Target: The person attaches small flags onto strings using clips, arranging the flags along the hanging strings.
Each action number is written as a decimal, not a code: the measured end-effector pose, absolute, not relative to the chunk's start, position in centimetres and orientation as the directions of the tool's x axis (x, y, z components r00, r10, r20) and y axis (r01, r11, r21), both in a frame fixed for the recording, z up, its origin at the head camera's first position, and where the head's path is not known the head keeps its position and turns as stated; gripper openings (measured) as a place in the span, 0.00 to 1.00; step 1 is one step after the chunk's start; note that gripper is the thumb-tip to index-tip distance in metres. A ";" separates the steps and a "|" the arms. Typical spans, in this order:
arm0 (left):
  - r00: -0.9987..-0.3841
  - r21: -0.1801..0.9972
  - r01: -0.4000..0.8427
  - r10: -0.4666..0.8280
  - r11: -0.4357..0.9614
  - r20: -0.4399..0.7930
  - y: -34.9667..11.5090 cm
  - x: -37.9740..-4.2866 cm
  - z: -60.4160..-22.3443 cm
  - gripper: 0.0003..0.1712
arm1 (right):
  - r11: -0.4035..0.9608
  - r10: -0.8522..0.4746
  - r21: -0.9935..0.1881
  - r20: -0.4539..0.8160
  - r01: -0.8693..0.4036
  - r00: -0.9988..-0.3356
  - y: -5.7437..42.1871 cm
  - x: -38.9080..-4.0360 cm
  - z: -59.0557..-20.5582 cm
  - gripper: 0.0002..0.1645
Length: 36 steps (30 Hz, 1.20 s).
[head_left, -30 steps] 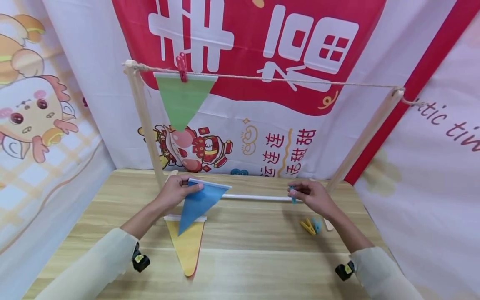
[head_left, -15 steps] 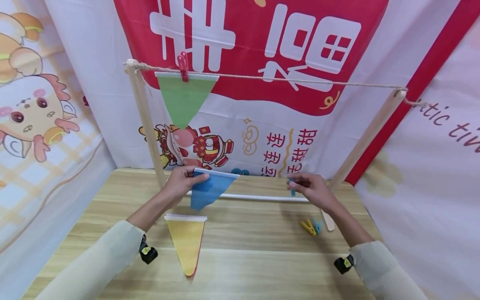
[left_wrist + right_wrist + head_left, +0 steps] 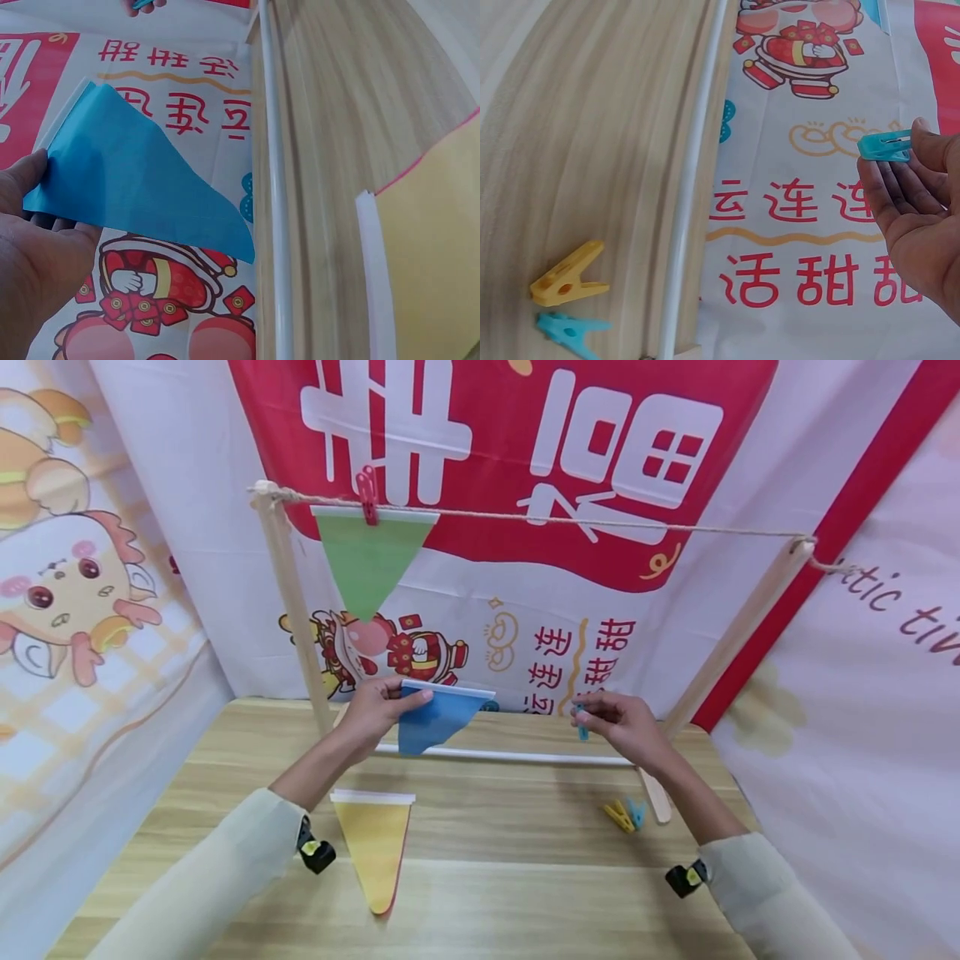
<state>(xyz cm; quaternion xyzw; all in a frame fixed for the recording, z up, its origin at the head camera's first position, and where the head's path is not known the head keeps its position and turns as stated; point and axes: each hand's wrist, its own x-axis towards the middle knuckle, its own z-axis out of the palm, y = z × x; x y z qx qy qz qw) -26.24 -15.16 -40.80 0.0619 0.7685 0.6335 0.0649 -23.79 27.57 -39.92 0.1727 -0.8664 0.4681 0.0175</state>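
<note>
We observed the two hands well apart from each other, both raised above the tabletop (image 3: 510,902) and below the string (image 3: 525,517). The left hand (image 3: 378,714) pinched the blue pennant (image 3: 438,718) between thumb and fingers, near the left end of its white top band. We saw the pennant hang below this grip, in front of the back cloth (image 3: 195,60) in the left wrist view and apart from the string. The right hand (image 3: 626,731) pinched a turquoise clothespin (image 3: 885,146) between thumb and fingers. The blue pennant and this clothespin were apart.

We noted the string tied between the left post (image 3: 288,585) and the right post (image 3: 738,627). A green pennant (image 3: 367,560) hung at the left part of the string, with a red clothespin (image 3: 367,497) clipped near the middle of its top edge. Low at the back, a white rod (image 3: 525,756) ran between the posts.

On the tabletop, below the left hand, we recorded a yellow pennant (image 3: 375,852) lying flat, white band toward the back, red showing along its right edge. Near the right post's wooden foot (image 3: 655,795) lay a yellow clothespin (image 3: 618,817) and, just beside it, a second turquoise clothespin (image 3: 636,815); we could not tell whether these touched.
</note>
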 end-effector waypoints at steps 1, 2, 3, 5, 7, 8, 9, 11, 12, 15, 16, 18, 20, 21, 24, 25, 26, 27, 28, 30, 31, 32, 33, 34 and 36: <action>-0.984 0.983 0.011 0.175 0.185 -0.022 -15.0 -26.3 -40.6 0.28 | 0.506 -0.280 -0.803 0.191 -0.314 -0.941 27.5 -23.8 -39.7 0.18; -0.985 0.984 0.010 0.173 0.180 -0.022 -14.9 -26.3 -40.5 0.28 | 0.511 -0.277 -0.802 0.188 -0.310 -0.942 27.5 -23.8 -39.5 0.18; -0.985 0.984 0.013 0.172 0.178 -0.019 -14.7 -26.3 -40.4 0.27 | 0.515 -0.275 -0.801 0.184 -0.306 -0.944 27.5 -23.8 -39.3 0.19; -0.986 0.984 0.024 0.168 0.175 -0.005 -14.5 -26.4 -40.0 0.27 | 0.519 -0.272 -0.800 0.180 -0.302 -0.945 27.3 -23.9 -38.8 0.19; -0.986 0.986 0.034 0.166 0.164 0.007 -14.3 -26.4 -39.7 0.27 | 0.522 -0.264 -0.798 0.182 -0.299 -0.947 27.1 -23.9 -38.3 0.20; -0.986 0.987 0.037 0.164 0.158 0.011 -14.2 -26.5 -39.5 0.27 | 0.521 -0.260 -0.800 0.184 -0.299 -0.948 27.0 -23.9 -38.0 0.20; -0.987 0.987 0.040 0.160 0.154 0.015 -14.1 -26.5 -39.4 0.27 | 0.521 -0.257 -0.799 0.189 -0.300 -0.948 26.9 -23.9 -37.8 0.20; -0.988 0.989 0.039 0.153 0.141 0.017 -14.1 -26.5 -39.1 0.27 | 0.520 -0.253 -0.798 0.199 -0.306 -0.947 26.6 -23.8 -37.4 0.20; -0.988 0.990 0.039 0.151 0.133 0.019 -14.0 -26.4 -39.0 0.27 | 0.521 -0.252 -0.794 0.207 -0.313 -0.945 26.5 -23.8 -37.3 0.19; -0.989 0.993 0.038 0.148 0.115 0.021 -14.0 -26.4 -38.6 0.26 | 0.518 -0.250 -0.786 0.237 -0.337 -0.939 26.2 -23.8 -36.9 0.18; -0.988 0.993 0.041 0.150 0.107 0.025 -14.0 -26.4 -38.5 0.25 | 0.514 -0.250 -0.786 0.244 -0.342 -0.937 26.1 -23.9 -36.8 0.18; -0.987 0.994 0.053 0.154 0.095 0.037 -13.9 -26.5 -38.3 0.25 | 0.510 -0.247 -0.785 0.257 -0.352 -0.934 26.0 -23.9 -36.6 0.18; -0.987 0.995 0.057 0.152 0.083 0.044 -13.8 -26.7 -38.2 0.25 | 0.508 -0.245 -0.785 0.262 -0.354 -0.933 25.9 -23.9 -36.4 0.18; -0.987 0.995 0.061 0.153 0.082 0.048 -13.8 -26.7 -38.1 0.25 | 0.510 -0.244 -0.783 0.265 -0.356 -0.933 25.9 -24.0 -36.3 0.18; -0.987 0.993 0.070 0.150 0.090 0.056 -13.7 -26.7 -37.5 0.27 | 0.518 -0.244 -0.772 0.278 -0.367 -0.929 25.7 -24.1 -35.8 0.18; -0.987 0.992 0.075 0.148 0.099 0.060 -13.7 -26.7 -37.3 0.27 | 0.522 -0.245 -0.768 0.283 -0.372 -0.927 25.6 -24.2 -35.6 0.18; -0.987 0.991 0.079 0.147 0.106 0.063 -13.7 -26.7 -37.1 0.27 | 0.524 -0.244 -0.764 0.288 -0.376 -0.926 25.5 -24.3 -35.4 0.18; -0.988 0.990 0.081 0.142 0.114 0.065 -13.7 -26.7 -36.9 0.27 | 0.525 -0.245 -0.762 0.291 -0.379 -0.925 25.4 -24.3 -35.2 0.18; -0.988 0.989 0.085 0.137 0.119 0.069 -13.7 -26.6 -36.7 0.26 | 0.526 -0.247 -0.759 0.294 -0.383 -0.923 25.3 -24.3 -35.0 0.18; -0.988 0.988 0.092 0.131 0.128 0.075 -13.7 -26.6 -36.4 0.25 | 0.525 -0.249 -0.756 0.303 -0.391 -0.920 25.2 -24.4 -34.6 0.18; -0.988 0.987 0.097 0.132 0.130 0.080 -13.7 -26.7 -36.2 0.25 | 0.524 -0.248 -0.756 0.306 -0.393 -0.919 25.1 -24.4 -34.5 0.18; -0.988 0.987 0.099 0.132 0.124 0.083 -13.6 -26.7 -36.1 0.25 | 0.522 -0.247 -0.756 0.307 -0.393 -0.919 25.0 -24.4 -34.3 0.18; -0.987 0.988 0.103 0.132 0.118 0.087 -13.6 -26.7 -36.0 0.25 | 0.520 -0.250 -0.756 0.311 -0.398 -0.917 25.0 -24.4 -34.2 0.18; -0.987 0.987 0.108 0.135 0.115 0.092 -13.5 -26.7 -35.8 0.25 | 0.517 -0.252 -0.756 0.314 -0.401 -0.915 24.9 -24.4 -34.1 0.18; -0.986 0.988 0.113 0.138 0.102 0.098 -13.5 -26.8 -35.5 0.26 | 0.513 -0.253 -0.758 0.316 -0.404 -0.914 24.8 -24.3 -33.8 0.18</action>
